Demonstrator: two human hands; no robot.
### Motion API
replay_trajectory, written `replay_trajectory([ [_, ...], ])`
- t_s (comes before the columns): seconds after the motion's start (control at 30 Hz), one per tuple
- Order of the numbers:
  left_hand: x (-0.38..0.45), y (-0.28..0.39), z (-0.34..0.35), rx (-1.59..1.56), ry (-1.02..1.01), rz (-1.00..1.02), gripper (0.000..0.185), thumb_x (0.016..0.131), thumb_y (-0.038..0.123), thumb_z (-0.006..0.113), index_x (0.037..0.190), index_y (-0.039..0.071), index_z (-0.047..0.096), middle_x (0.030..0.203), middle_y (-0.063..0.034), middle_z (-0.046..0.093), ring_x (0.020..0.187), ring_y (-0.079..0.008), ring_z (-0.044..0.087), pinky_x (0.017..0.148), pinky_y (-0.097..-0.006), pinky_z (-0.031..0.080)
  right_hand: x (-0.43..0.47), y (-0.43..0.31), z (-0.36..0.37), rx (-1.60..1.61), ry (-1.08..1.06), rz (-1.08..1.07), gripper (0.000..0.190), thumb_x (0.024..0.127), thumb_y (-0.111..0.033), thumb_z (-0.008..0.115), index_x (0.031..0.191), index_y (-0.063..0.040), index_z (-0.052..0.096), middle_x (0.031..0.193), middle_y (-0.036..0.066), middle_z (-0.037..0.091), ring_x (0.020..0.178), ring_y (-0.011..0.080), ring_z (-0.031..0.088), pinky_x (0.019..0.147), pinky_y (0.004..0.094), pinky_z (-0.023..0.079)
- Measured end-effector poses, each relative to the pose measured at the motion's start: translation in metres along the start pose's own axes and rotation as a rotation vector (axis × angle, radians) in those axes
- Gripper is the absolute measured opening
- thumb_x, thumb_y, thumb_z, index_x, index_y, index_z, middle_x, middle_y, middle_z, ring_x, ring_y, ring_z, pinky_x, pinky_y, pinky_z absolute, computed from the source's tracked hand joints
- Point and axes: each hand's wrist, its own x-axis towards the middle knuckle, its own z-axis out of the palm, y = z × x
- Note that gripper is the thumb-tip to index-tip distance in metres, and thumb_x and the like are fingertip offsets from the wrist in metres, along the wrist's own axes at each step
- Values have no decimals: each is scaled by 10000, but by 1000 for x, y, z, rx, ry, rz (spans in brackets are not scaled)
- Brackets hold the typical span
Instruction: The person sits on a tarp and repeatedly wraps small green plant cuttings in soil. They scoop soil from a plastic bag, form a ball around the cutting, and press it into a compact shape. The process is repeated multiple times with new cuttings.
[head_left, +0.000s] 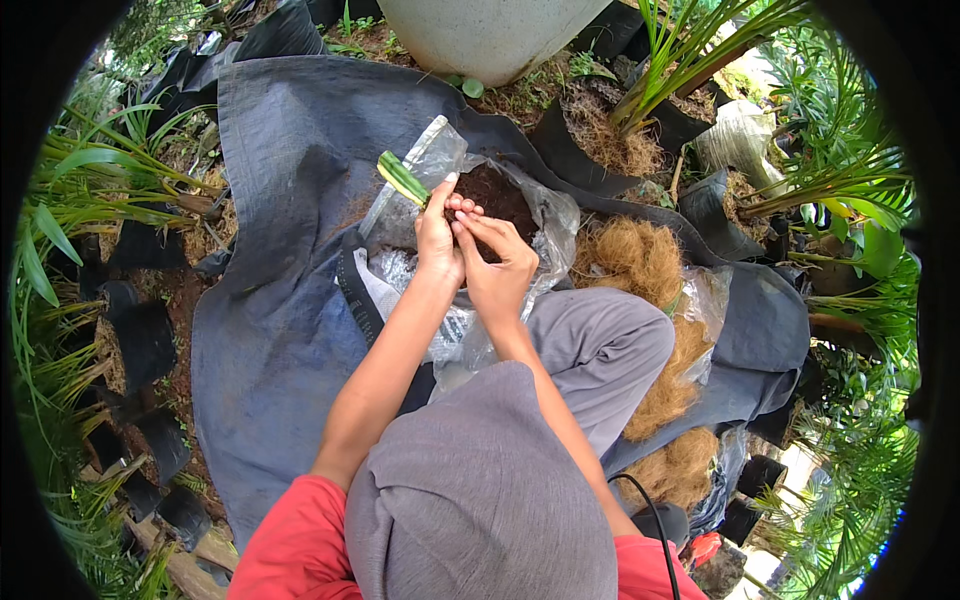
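A green leaf cutting with yellow edges (403, 180), like a piece of snake plant leaf, slants up and left out of my left hand (439, 240). The left thumb and fingers hold its lower end, which is mostly hidden. My right hand (504, 255) is curled beside it, its fingertips meeting the left fingers. Whether anything lies between the right fingertips cannot be made out. Beneath both hands, a clear plastic bag (559, 214) lies open around dark brown soil (499, 196).
A blue-black ground sheet (262, 360) spreads under me. Brown coconut fibre (637, 251) is heaped to the right, beside my bent knee (622, 337). A large pale pot (487, 37) stands ahead. Potted palms (637, 112) and black grow bags (142, 337) line the sides.
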Motion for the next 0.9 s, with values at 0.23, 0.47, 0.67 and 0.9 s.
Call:
replay_trajectory([
  [0.23,1,18,-3,490,-192,117,313,959,170,899,821,120,622,779,-14,670,707,-127,669,598,-301,556,37,-8,-28,-205,-86,-161,315,1061,-228,713,1330,-79,779,1290,135,767,1332,357,574,1178,485,425],
  [0.47,-9,20,-4,905,-338,267,95,987,91,788,990,34,712,891,-2,708,740,-91,661,581,-281,535,48,-5,-25,-215,-322,-179,277,1088,-257,670,1123,-63,863,1170,61,827,1375,342,595,1148,476,415],
  [0.67,-9,18,-15,943,-423,204,210,1029,57,674,834,90,603,701,26,590,632,-76,592,513,-290,469,34,2,-24,-215,-232,-159,258,1057,-250,736,976,-52,880,1000,54,837,1279,316,651,1107,462,421],
  [0.9,-15,1,3,496,-255,155,155,1030,64,741,892,89,675,869,-9,705,759,-90,654,652,-276,530,33,-5,-24,-104,-191,-188,202,1002,-186,784,1136,-66,874,1224,91,824,1314,326,650,1161,462,487],
])
